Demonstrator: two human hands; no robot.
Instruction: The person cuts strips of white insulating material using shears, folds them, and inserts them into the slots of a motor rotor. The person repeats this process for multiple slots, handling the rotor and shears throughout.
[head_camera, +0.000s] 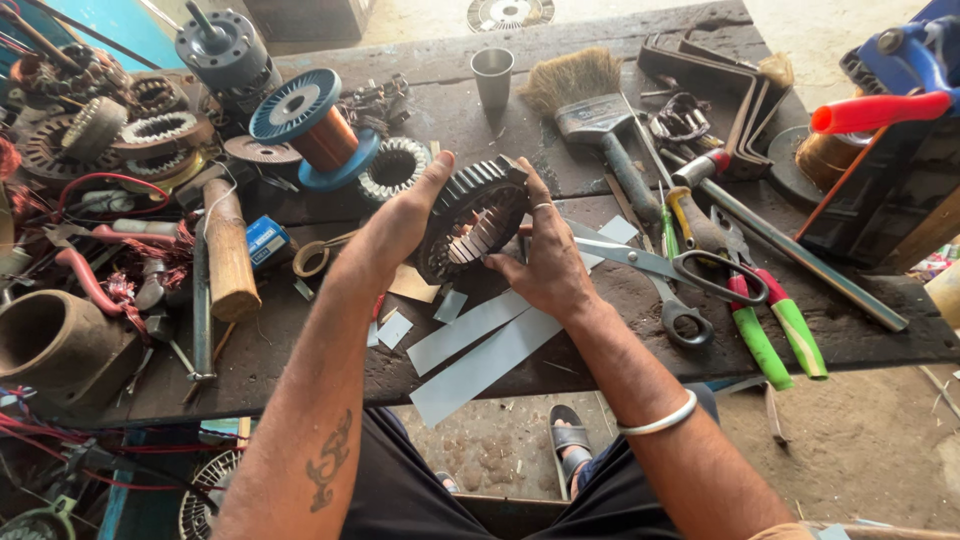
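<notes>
Head view: both hands held toothed stator core (472, 218) tilted above bench (640, 300) middle. Left hand (400, 222) cupped outer rim, right hand (543, 262) fingers at slots. Grey insulation strips (480, 350) lay near front edge, scissors (660, 268) beside right hand. Judged best: steady rim grip, slots kept facing up.

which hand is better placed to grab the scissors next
Right, most likely. The right hand is on the near side of the motor stator, and the scissors lie on the bench just beside it. The left hand cups the stator's far side, away from the scissors, and could go on supporting it.
</notes>
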